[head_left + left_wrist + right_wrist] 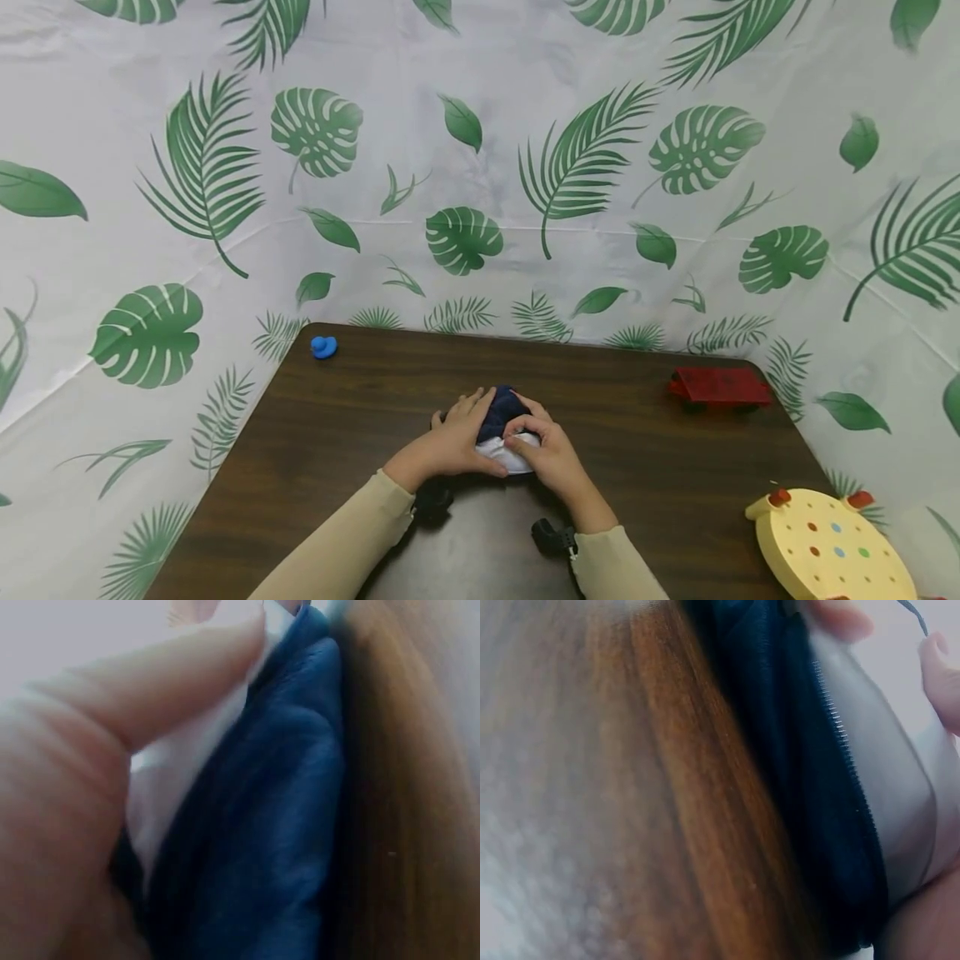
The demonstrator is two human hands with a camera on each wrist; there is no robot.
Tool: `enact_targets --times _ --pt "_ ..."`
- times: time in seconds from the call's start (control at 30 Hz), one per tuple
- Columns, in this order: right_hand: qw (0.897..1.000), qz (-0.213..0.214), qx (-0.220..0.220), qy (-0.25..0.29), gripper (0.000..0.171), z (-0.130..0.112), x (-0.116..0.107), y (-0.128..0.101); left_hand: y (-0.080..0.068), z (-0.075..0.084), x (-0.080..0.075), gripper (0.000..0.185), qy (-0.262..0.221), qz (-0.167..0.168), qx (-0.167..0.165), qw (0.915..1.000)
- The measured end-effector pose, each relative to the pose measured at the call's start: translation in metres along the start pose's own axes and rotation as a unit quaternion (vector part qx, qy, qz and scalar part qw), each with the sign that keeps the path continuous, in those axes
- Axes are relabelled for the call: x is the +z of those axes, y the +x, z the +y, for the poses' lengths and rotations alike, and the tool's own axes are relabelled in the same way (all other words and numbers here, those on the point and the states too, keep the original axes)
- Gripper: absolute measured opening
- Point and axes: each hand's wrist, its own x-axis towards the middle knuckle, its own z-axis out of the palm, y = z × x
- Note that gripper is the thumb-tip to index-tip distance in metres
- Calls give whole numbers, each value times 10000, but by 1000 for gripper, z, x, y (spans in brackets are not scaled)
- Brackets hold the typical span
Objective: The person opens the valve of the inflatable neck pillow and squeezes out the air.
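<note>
Together, your left hand (455, 440) and right hand (546, 454) curl their fingers (161, 690) around a navy-and-white zippered pouch (504, 427) resting mid-surface (660, 467) before you.

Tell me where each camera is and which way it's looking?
Head: worn on the head, looking forward and down at the brown table; both forearms, the left hand and right hand hold a navy and white pouch.
Left wrist: at the left hand, very close; a thumb lies on the pouch.
Right wrist: at the right hand, close along the tabletop; fingertips touch the pouch near its zipper.
Shared: all three views show the pouch and the table.
</note>
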Motion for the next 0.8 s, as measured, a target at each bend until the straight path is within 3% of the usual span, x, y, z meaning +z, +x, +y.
enact_targets --times 0.3,0.6,0.8 --pt "9993 121 205 -272 9 -3 3 -1 2 -1 0 132 124 256 144 9995" --pt "9994 207 3 -280 11 -2 5 0 10 -8 0 99 78 511 429 9977" --pt "9991 230 5 -357 11 -2 5 1 12 -11 1 84 30 641 451 9969"
